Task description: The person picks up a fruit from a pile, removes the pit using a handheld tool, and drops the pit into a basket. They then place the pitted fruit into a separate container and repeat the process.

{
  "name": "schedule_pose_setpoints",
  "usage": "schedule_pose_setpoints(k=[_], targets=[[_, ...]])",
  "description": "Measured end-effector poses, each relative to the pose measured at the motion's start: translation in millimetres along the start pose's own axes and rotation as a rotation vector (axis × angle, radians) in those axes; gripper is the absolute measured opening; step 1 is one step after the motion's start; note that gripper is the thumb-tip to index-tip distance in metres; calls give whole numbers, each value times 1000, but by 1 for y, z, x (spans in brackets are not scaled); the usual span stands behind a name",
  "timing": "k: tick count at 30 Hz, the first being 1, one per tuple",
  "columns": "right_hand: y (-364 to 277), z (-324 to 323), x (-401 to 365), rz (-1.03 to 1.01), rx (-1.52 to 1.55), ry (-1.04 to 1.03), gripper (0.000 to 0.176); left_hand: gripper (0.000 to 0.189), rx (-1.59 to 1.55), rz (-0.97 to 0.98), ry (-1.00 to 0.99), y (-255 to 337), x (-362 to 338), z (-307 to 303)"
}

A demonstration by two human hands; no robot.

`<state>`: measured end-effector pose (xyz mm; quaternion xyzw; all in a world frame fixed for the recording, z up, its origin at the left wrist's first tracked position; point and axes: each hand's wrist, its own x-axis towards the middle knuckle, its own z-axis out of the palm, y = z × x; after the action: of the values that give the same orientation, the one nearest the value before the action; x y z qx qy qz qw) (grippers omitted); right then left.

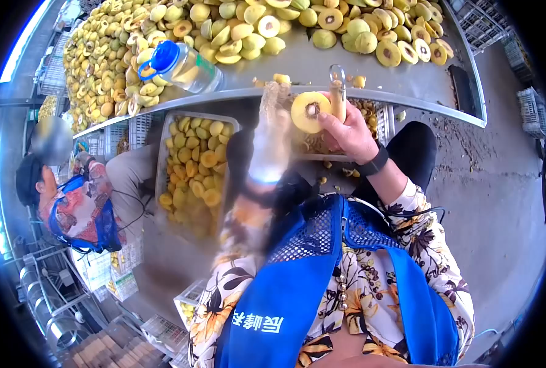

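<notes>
My right hand (351, 134) is bare and closed, with the thumb pressed on the cut face of a yellow peach half (307, 120). A brown stone or pit hollow shows in the middle of that face. The same hand also grips a pitting tool (338, 98), with a pale handle and a metal loop pointing up. Left of the peach half, my left hand (269, 138) wears a whitish glove, dirty at the fingers. Motion smears it, so whether it holds anything cannot be made out.
A metal-edged table (267, 72) bears heaps of halved peaches (113, 55) and a blue-capped bottle (184, 66). Below stands a crate (161, 165) of peach halves; another crate (383, 126) sits under my hands. A co-worker (80, 205) sits at the left.
</notes>
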<state>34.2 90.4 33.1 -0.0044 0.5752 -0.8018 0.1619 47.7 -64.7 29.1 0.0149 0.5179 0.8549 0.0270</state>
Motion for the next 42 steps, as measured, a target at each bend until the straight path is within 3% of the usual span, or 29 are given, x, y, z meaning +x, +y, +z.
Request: schedule_pose_setpoints(k=[3,4,7,8,10,11,12,14,15,17,18,23,29,36,39,42], targets=[[8,14,-8,-89,48,1,38,62,-280,-133,49,-7,-12,13],[14,15,-10,-114,61,-15,39,71,-348,-285,112,-12,-14,13],[21,15,-16,-106,152,-4,40,70,-406,-297,9,-8,-24,16],[20,16,-18,-76,237,31,39,62,-262,-179,-27,-8,-26,19],[18,23,-21,-48,254,131,35,56,4,-153,4,-20,-32,15],[17,26,-23,-34,262,181,33,52,-223,-202,28,-40,-32,5],[14,37,-25,-15,212,265,32,47,-449,-247,63,-60,-31,-5],[20,41,-27,26,29,342,27,47,-372,-120,137,-33,-20,14],[29,36,-30,-42,-223,307,27,47,-332,-56,180,-23,-18,19],[36,32,-38,-176,-720,218,28,50,-551,-242,220,-18,-10,7],[27,35,-48,-89,-815,215,31,51,-481,-247,263,-18,-8,3],[36,13,-59,-159,-962,82,27,51,-201,-255,383,-18,-11,0],[21,12,-61,-351,-1044,73,25,50,-42,-136,213,-32,-10,0],[27,5,-67,-50,-1072,24,20,54,231,-34,193,-31,-11,11],[40,-4,-69,-180,-1094,-57,19,57,324,-216,109,-24,-3,2],[23,3,-64,-37,-1144,-122,19,58,468,-282,-43,-13,3,-5]])
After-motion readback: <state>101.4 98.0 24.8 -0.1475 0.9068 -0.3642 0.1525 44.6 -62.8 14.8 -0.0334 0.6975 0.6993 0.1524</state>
